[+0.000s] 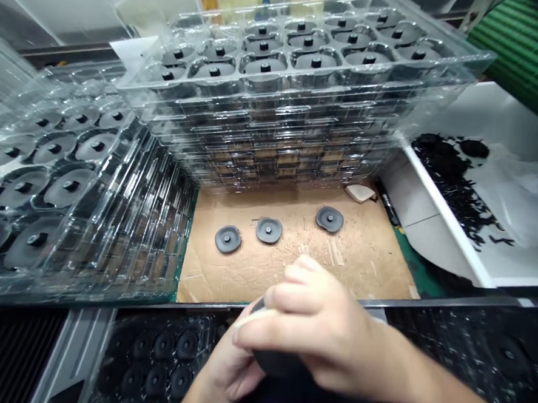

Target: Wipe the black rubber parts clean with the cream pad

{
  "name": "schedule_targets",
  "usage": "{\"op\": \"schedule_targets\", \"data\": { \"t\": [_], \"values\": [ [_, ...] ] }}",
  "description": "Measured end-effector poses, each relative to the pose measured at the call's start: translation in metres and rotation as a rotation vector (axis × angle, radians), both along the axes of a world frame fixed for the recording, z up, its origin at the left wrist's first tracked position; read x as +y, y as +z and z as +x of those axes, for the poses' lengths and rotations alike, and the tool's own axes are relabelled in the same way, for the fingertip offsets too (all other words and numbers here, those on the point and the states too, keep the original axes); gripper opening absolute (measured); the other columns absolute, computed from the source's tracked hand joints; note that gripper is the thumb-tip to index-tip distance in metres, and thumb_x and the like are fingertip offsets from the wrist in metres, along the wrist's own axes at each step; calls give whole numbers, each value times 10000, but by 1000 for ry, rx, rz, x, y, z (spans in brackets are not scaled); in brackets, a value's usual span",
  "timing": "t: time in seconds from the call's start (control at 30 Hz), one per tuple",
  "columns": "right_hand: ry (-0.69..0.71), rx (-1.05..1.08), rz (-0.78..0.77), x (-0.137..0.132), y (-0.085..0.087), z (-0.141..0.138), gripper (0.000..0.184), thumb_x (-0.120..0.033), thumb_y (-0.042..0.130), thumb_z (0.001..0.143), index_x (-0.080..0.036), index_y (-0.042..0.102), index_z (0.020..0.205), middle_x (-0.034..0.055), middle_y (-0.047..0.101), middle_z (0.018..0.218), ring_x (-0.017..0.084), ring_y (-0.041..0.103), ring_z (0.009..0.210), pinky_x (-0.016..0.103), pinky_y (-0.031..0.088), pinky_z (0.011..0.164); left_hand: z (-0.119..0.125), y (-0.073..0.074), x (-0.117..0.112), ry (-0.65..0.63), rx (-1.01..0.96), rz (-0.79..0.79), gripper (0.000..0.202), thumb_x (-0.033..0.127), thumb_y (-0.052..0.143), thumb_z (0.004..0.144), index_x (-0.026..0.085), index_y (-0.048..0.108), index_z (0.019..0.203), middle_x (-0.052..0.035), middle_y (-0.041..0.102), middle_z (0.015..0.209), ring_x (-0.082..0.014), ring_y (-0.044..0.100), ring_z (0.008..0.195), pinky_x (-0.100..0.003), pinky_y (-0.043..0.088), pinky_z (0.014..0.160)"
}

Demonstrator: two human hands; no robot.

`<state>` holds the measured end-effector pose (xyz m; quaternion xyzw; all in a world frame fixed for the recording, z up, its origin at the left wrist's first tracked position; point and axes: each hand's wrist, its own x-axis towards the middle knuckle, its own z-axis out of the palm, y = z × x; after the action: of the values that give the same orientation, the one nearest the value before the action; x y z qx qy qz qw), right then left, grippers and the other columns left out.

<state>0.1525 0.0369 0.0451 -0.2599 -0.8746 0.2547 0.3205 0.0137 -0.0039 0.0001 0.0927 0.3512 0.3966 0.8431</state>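
Note:
Low in front of me, my left hand is closed around a dark grey rounded disc. My right hand lies across the top of the disc with its fingers curled over it, hiding much of it and part of my left hand. The right fingertips are by the disc's upper left edge; any small thing between them is hidden. Beyond my hands, three similar grey discs with a small centre stub, a left one, a middle one and a right one, lie apart on a cardboard sheet.
Tall stacks of clear plastic trays with grey discs stand at the back and at the left. At the right, a white bin holds black scraps. A black pen lies beside the cardboard. More trays sit below the table edge.

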Motion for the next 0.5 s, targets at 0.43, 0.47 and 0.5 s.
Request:
{"op": "schedule_targets", "data": {
  "t": [0.43, 0.47, 0.5],
  "values": [
    [-173, -65, -419, 31, -82, 31, 211, -144, 534, 859, -225, 717, 925, 18, 634, 767, 138, 598, 719, 263, 489, 653, -12, -25, 0, -178, -538, -90, 541, 493, 732, 635, 153, 669, 1051, -105, 734, 935, -262, 710, 813, -297, 580, 663],
    [-198, -67, -420, 27, -99, 30, 205, -150, 541, 852, -226, 722, 913, 29, 634, 799, 146, 607, 730, 275, 503, 661, -13, -25, -1, -169, -558, -94, 528, 481, 724, 650, 145, 669, 1053, -109, 732, 955, -268, 706, 841, -307, 576, 693],
    [-239, -62, -413, 22, -114, 29, 208, -160, 538, 851, -224, 723, 922, 51, 630, 864, 162, 613, 765, 300, 513, 684, -14, -25, -2, -163, -571, -98, 528, 479, 717, 658, 140, 667, 1058, -111, 730, 973, -271, 702, 862, -314, 571, 717]
  ]
}}
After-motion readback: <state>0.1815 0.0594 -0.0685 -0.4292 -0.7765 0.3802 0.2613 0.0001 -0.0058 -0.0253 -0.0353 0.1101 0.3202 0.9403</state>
